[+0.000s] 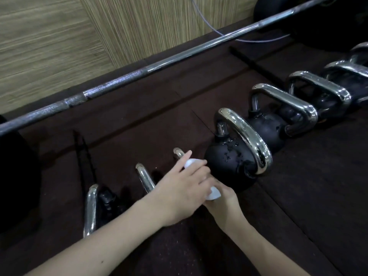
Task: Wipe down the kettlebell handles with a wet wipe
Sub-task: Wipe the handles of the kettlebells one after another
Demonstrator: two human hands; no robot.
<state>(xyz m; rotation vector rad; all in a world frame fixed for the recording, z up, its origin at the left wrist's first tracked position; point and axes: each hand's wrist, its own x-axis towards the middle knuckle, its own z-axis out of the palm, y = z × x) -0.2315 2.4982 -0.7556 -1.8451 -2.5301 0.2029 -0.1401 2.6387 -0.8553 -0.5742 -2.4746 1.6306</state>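
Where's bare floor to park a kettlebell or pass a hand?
Free: the mat strip between the barbell and the kettlebell row, and the mat right of the row. Crowded: the row itself, handles nearly touching, and where both hands, left and right, work the wipe.

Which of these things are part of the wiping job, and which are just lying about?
Part of the job:
- wet wipe, held on a handle by both hands (left hand, right hand)
- row of kettlebells, such as the wet kettlebell with its chrome handle

Just lying about:
- barbell
- grey cable
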